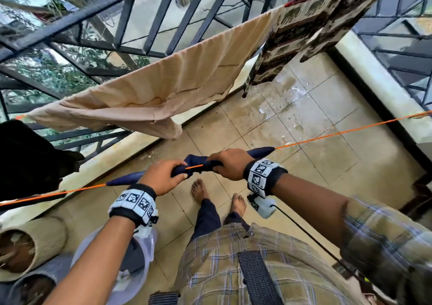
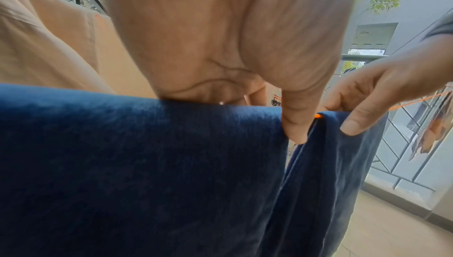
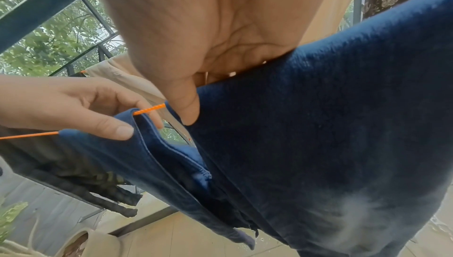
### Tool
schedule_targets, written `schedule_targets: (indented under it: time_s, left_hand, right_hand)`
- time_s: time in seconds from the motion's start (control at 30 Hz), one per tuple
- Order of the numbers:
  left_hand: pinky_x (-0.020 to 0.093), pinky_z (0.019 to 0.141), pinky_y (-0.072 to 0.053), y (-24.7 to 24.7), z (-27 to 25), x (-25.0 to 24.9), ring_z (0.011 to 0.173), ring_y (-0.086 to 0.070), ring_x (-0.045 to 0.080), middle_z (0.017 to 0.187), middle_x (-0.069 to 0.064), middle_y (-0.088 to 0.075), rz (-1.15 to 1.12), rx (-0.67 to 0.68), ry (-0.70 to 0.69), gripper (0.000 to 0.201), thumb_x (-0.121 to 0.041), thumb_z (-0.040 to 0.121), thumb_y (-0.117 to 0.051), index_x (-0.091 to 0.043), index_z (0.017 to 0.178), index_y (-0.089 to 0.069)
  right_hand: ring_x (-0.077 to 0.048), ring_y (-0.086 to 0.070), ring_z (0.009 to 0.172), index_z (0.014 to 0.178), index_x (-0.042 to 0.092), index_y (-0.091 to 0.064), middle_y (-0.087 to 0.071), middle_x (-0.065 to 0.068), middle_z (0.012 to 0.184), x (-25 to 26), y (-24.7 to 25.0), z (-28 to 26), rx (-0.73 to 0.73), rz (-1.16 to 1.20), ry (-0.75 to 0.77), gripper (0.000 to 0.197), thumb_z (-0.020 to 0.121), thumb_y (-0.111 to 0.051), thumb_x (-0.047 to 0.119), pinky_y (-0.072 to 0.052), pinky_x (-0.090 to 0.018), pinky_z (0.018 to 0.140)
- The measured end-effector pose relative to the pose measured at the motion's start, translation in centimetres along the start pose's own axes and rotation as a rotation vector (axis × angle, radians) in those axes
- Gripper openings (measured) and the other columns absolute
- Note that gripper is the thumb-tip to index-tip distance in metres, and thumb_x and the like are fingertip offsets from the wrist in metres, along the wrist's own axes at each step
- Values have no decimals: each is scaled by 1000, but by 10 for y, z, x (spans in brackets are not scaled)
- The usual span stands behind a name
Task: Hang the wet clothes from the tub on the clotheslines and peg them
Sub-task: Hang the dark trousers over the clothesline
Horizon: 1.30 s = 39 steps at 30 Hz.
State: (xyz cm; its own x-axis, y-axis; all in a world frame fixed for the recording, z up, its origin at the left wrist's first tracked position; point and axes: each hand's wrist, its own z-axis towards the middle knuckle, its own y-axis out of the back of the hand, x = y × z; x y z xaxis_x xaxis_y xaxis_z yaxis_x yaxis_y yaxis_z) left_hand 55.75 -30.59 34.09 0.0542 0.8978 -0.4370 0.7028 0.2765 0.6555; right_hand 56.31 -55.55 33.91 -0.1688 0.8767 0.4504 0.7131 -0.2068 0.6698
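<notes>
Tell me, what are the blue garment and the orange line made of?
The blue garment looks like soft knit cotton, matte and slightly fuzzy, with stitched hems; the fibre is a guess. The orange line looks like twisted synthetic cord: bright colour and a ribbed twist show between the left hand and right hand.

Orange clothesline (image 1: 339,133) runs left to right under both hands; navy garment (image 1: 131,179) draped over it, dark garment (image 1: 25,162) farther left. Second line beyond the hands carries beige cloth (image 1: 149,89) and patterned cloth (image 1: 301,31). Tiled floor (image 1: 315,164) below, wet patches beyond the right hand.
</notes>
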Motion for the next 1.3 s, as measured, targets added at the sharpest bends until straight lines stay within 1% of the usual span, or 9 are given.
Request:
schedule_targets:
  time_s: [0.1, 0.23, 0.43, 0.57, 0.73, 0.83, 1.0, 1.17, 1.3]
  left_hand:
    - [41, 95, -47, 0, -11, 7, 111, -60, 23, 118, -6, -67, 65, -142, 20, 47, -36, 81, -73, -36, 126, -59]
    - [44, 92, -48, 13, -28, 27, 108, -62, 25, 113, -8, -70, 144, -265, 88, 44, -26, 81, -73, -38, 123, -64]
    - [39, 84, -49, 18, -47, 47, 104, -62, 26, 111, -4, -70, 324, -198, 143, 39, -29, 86, -66, -35, 124, -61]
    - [40, 79, -50, 13, -48, 40, 99, -63, 28, 104, -1, -70, 357, -227, 158, 31, -34, 88, -64, -30, 119, -62]
    - [38, 73, -44, 11, -50, 40, 95, -63, 32, 98, 4, -71, 327, -278, 157, 19, -29, 93, -59, -26, 111, -64]
    - [40, 71, -47, 14, -55, 49, 88, -65, 34, 93, 5, -73, 294, -317, 103, 18, -23, 92, -61, -25, 109, -68]
    - [39, 69, -52, 21, -66, 80, 85, -68, 32, 97, 3, -75, 227, -367, -4, 21, -18, 92, -62, -24, 111, -70]
    - [39, 65, -49, 34, -89, 138, 79, -69, 33, 91, 6, -75, 158, -409, -68, 22, -11, 89, -66, -21, 107, -72]
    - [43, 77, -52, 47, -118, 207, 89, -68, 33, 97, 3, -75, 120, -407, 3, 25, -19, 93, -58, -27, 113, -70]
  right_hand:
    - [-26, -61, 104, 128, 32, -57, -69, -3, 112, 1, 5, -1, -2, 21, 5, 36, 92, -54, 32, -41, -31, 77]
    - [-27, -61, 104, 125, 29, -59, -69, -2, 112, 3, 17, -4, -38, 56, 8, 35, 90, -58, 28, -50, -38, 85]
    - [-25, -62, 105, 123, 29, -62, -70, -1, 111, -9, 27, -12, -104, 95, -8, 35, 88, -62, 30, -50, -37, 88]
    - [-23, -61, 104, 123, 29, -63, -69, 0, 112, -14, 20, -17, -139, 72, 5, 34, 89, -63, 32, -48, -33, 86]
    - [-24, -64, 90, 104, 28, -73, -71, 0, 95, 0, 14, -11, -180, 7, -32, 21, 88, -61, 35, -49, -32, 74]
    - [-25, -65, 85, 99, 26, -75, -72, -1, 90, 11, 13, -7, -210, 23, -98, 20, 87, -61, 34, -53, -35, 73]
    - [-24, -65, 88, 102, 29, -76, -73, 0, 96, 40, 10, 8, -211, 33, -136, 21, 86, -62, 33, -54, -37, 76]
    - [-25, -66, 87, 100, 31, -76, -73, -1, 94, 101, -4, 35, -201, -6, -150, 21, 84, -63, 33, -53, -36, 71]
    - [-25, -65, 88, 101, 30, -76, -74, -1, 95, 158, -25, 65, -194, -2, -121, 21, 84, -66, 34, -40, -27, 66]
